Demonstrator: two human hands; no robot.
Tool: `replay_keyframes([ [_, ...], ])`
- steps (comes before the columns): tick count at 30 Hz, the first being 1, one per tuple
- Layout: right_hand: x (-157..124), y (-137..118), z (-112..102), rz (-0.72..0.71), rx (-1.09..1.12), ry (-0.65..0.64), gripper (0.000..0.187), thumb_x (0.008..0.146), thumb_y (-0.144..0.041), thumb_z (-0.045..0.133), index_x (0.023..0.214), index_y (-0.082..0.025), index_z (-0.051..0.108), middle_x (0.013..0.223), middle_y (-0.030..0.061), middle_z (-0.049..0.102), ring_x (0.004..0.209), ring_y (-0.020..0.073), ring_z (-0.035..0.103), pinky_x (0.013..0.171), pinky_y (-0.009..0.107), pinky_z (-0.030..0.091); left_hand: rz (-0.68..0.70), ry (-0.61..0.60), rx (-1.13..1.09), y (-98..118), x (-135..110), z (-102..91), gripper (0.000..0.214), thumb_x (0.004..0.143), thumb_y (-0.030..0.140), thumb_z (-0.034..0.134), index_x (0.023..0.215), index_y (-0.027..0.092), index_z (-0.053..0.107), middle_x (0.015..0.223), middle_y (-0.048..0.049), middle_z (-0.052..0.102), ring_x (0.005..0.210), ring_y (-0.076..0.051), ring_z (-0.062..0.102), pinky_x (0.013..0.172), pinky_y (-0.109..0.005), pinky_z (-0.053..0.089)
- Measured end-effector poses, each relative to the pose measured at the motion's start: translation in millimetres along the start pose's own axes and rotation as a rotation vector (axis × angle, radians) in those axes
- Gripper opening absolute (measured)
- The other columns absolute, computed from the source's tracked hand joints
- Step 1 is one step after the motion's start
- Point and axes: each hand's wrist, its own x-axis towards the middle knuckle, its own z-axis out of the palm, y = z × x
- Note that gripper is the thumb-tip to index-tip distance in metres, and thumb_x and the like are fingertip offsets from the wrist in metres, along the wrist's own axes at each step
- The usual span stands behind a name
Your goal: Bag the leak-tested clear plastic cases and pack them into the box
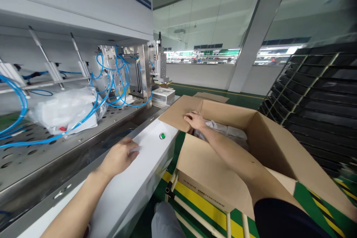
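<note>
My left hand (120,156) is just above the white front ledge (147,152) of the machine, its fingers curled and the thumb close to the forefinger. Whether something small sits between them I cannot make out. A green button (162,136) is on the ledge to the right of that hand. Over a large open cardboard box (225,109) reaches my right arm. My right hand (196,120) rests with bent, slightly parted fingers on the box's left flap (178,113), by the fold. Pale, wrapped contents (232,134) lie inside the box, partly hidden by my forearm.
A clear plastic bag (69,109) lies on the perforated metal bed among blue air tubes (122,70). Metal fixtures (158,61) stand at the bed's far end. Below the box is a cream tube frame (195,212). Stacked black trays (320,100) rise at right.
</note>
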Motion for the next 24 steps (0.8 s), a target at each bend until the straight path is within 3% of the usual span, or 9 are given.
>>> replay_keyframes([
  [24, -0.8, -1.2, -1.1, -0.012, -0.013, 0.012, 0.030, 0.098, -0.039, 0.061, 0.118, -0.023, 0.075, 0.130, 0.0074, 0.066, 0.127, 0.0227, 0.054, 0.116, 0.036, 0.036, 0.035, 0.041, 0.012, -2.9, 0.2, 1.7, 0.023, 0.096, 0.032, 0.052, 0.103, 0.023, 0.072, 0.109, -0.0082, 0.066, 0.085, -0.019, 0.065, 0.078, -0.033, 0.052],
])
